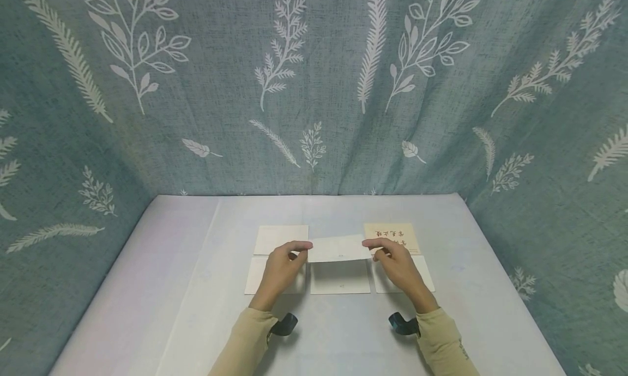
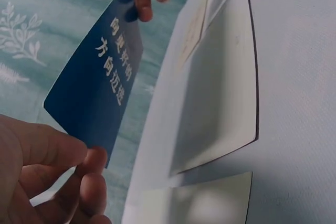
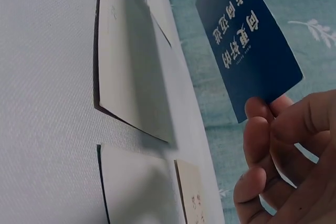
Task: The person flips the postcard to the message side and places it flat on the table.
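Observation:
A card [image 1: 338,249] is held up between both hands above the table. Its upper face is pale, while the face toward the wrist cameras is dark blue [image 2: 89,82] with white Chinese characters. At one end my left hand [image 1: 281,268] pinches it between thumb and fingers; my right hand [image 1: 401,267] pinches the opposite end the same way. Below it lies a pale card [image 1: 340,282] in the middle of the front row. Another pale card [image 1: 255,278] is under the left hand, and one more pale card [image 1: 424,271] lies by the right hand.
In the back row are a white card [image 1: 281,237] at left and a beige card [image 1: 392,230] with dark characters at right, partly hidden by the right hand. A patterned green curtain [image 1: 338,147] hangs behind the white table [image 1: 196,245]. Dark curved pieces [image 1: 285,325] jut from both wrists.

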Motion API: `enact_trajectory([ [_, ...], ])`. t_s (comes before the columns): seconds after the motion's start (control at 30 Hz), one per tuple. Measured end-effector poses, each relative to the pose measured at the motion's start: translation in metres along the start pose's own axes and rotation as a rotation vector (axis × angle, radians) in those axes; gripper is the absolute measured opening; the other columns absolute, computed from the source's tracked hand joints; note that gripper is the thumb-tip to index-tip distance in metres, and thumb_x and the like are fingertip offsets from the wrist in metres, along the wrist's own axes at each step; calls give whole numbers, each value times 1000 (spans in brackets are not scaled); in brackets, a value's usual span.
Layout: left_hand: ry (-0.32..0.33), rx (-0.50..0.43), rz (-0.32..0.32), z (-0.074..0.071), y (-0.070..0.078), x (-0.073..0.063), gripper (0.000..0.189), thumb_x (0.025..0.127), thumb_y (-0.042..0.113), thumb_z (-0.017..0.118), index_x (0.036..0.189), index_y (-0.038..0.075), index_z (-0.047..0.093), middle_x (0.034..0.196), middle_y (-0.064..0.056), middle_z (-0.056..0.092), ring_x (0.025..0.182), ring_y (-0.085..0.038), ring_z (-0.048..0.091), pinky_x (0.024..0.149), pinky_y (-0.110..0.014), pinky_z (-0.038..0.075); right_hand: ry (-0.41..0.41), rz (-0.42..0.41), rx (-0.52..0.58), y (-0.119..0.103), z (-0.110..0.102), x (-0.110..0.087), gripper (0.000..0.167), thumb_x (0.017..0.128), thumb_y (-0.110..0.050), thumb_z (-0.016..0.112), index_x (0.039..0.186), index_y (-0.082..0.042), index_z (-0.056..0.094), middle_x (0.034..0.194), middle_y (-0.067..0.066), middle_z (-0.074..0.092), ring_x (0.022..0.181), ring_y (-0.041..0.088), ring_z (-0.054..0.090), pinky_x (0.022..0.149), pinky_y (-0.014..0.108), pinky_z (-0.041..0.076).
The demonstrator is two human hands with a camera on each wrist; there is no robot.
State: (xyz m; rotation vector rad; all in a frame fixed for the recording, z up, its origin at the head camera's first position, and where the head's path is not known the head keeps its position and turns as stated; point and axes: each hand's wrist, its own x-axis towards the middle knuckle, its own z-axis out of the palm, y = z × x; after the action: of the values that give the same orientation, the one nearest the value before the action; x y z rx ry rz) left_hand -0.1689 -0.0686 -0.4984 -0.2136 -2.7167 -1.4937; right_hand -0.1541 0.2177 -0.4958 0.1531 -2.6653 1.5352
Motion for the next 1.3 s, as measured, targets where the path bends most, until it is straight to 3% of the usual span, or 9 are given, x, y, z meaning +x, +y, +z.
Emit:
enact_trajectory([
  [0.37,6,21,-2,0,-2,0,23,98,17,59,113,19,76,113,1,72,87,-16,62,69,-33,50,-39,46,-40,-1,-2,2,33,98,-6,49,114,-19,76,113,0,73,93,17,65,84,38,47],
  [0.57,16,16,4,1,-3,1,25,98,14,57,116,17,74,109,1,73,85,-15,62,67,-32,50,-23,27,-63,0,1,3,26,98,-11,57,115,-19,75,115,0,72,91,16,66,84,40,49],
  [0.83,30,16,-18,1,0,2,33,101,25,59,130,12,67,111,-6,73,87,-18,68,73,-36,54,-14,-30,-70,2,3,3,21,102,-23,61,118,-18,73,122,1,71,96,21,67,85,43,51],
  [1.0,40,2,-13,2,-1,4,37,96,22,63,131,8,66,109,-6,73,82,-16,66,69,-33,52,-8,-23,-73,0,7,3,25,100,-22,65,124,-17,70,117,4,71,97,22,67,86,43,52],
  [1.3,48,25,-3,4,-3,6,37,92,20,66,127,9,69,104,-1,73,78,-12,64,67,-31,51,20,55,-40,-2,11,3,45,97,-19,67,141,-14,58,113,8,70,94,22,65,76,35,53],
])
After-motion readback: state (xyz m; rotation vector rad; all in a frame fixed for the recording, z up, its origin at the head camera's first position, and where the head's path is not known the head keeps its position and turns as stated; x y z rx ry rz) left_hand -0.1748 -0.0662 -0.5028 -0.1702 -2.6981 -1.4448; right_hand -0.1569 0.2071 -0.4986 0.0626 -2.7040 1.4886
